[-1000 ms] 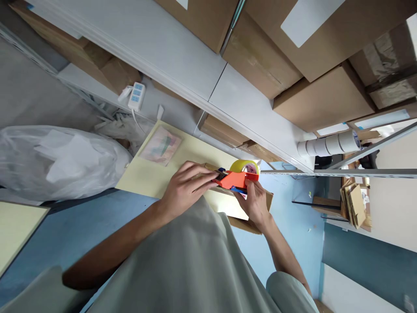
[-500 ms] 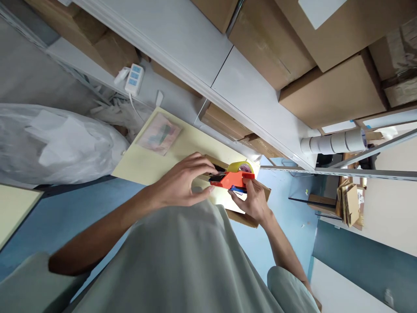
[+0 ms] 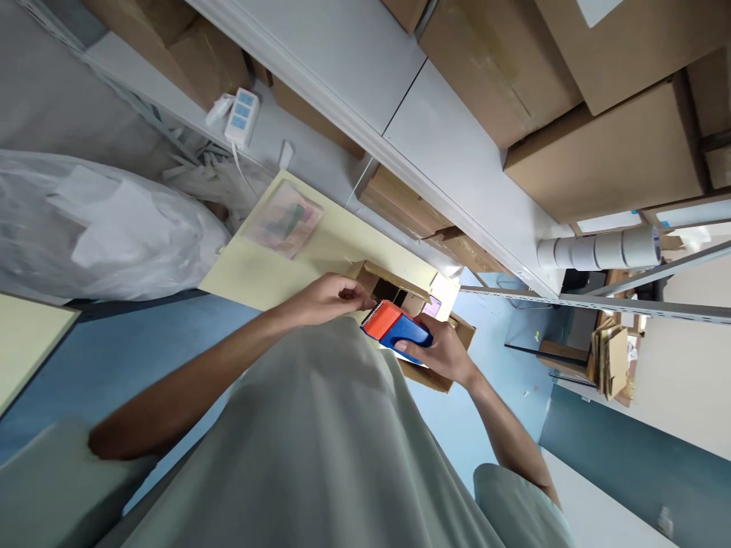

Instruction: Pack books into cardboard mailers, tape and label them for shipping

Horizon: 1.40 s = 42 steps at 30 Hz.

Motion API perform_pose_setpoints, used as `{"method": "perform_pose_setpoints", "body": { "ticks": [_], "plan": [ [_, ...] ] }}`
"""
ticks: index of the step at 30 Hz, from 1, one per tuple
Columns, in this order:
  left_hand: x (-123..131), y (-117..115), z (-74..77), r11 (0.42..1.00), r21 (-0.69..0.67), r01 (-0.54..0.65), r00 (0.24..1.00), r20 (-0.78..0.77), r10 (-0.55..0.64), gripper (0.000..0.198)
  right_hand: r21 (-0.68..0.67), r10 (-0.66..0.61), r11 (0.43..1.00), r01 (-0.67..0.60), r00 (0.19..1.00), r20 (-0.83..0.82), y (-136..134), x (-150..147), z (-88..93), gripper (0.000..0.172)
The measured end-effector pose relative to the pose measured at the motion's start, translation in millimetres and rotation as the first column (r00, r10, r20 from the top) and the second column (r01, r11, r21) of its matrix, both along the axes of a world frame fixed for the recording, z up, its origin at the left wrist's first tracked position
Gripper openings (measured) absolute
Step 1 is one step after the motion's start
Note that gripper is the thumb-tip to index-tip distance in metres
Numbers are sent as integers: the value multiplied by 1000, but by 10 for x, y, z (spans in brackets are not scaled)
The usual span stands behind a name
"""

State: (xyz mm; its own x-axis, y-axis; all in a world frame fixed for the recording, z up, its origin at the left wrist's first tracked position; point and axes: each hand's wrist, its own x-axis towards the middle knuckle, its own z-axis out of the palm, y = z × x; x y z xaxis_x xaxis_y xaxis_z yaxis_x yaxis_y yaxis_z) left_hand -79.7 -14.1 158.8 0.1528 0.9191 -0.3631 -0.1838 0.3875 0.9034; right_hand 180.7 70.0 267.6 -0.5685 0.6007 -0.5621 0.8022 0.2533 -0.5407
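Observation:
My right hand [image 3: 438, 352] grips an orange and blue tape dispenser [image 3: 394, 330] by its blue handle, its toothed edge turned toward me. Just behind the dispenser a small open cardboard box [image 3: 400, 283] sits on a pale yellow table [image 3: 256, 274]. My left hand [image 3: 331, 298] is at the box's near left flap, fingers curled and pinched together on its edge. My pale grey-green shirt hides the table's near edge and part of the box.
A clear sleeve with printed paper [image 3: 284, 220] lies on the table's far side. A bulky white plastic bag [image 3: 91, 228] sits to the left, a power strip [image 3: 240, 118] hangs by the shelf. Shelves hold brown cartons [image 3: 605, 160] and white tape rolls [image 3: 599, 250]. Blue floor lies below.
The dispenser has swung off the box top and tilted toward me, hiding the yellow tape roll. My left hand has slid from the dispenser's front to the box flap.

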Motion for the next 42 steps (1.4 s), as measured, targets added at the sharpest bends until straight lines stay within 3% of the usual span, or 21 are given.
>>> {"method": "perform_pose_setpoints", "body": {
  "ticks": [4, 7, 10, 14, 21, 26, 32, 38, 40, 42],
  "plan": [
    [31, -65, -89, 999, -9, -41, 999, -22, 41, 49, -28, 72, 997, -69, 990, 119, 67, -58, 123, 50],
    [-89, -113, -192, 992, -8, -129, 989, -70, 128, 52, -21, 113, 994, -111, 967, 230, 207, -21, 290, 50],
    [-301, -137, -391, 977, -51, -209, 970, -140, 200, 53, -52, 97, 995, -85, 939, 330, 395, 29, 484, 49],
    [-456, -78, -744, 976, -116, -183, 982, -73, 175, 53, -88, 85, 995, -56, 925, 371, 572, -79, 623, 54],
    [-354, 123, -1301, 972, -123, -202, 974, 81, 213, 59, -68, 78, 996, -56, 918, 389, 613, -571, 480, 60],
    [-185, 223, -1613, 954, -187, -235, 950, 164, 266, 57, -48, 77, 997, -62, 900, 429, 634, -718, 346, 62],
    [38, 283, -1734, 931, -233, -281, 950, 71, 305, 48, -22, 89, 996, -89, 883, 461, 631, -755, 266, 61],
    [149, 313, -1733, 925, -126, -359, 933, -55, 355, 45, -29, 75, 997, -69, 881, 468, 598, -764, 266, 56],
    [156, 302, -1744, 919, -115, -376, 919, -172, 355, 56, -39, 77, 997, -67, 882, 465, 593, -754, 267, 56],
    [144, 265, -1737, 919, -118, -376, 900, -281, 332, 81, -50, 88, 996, -73, 885, 457, 592, -739, 271, 58]
  ]
}}
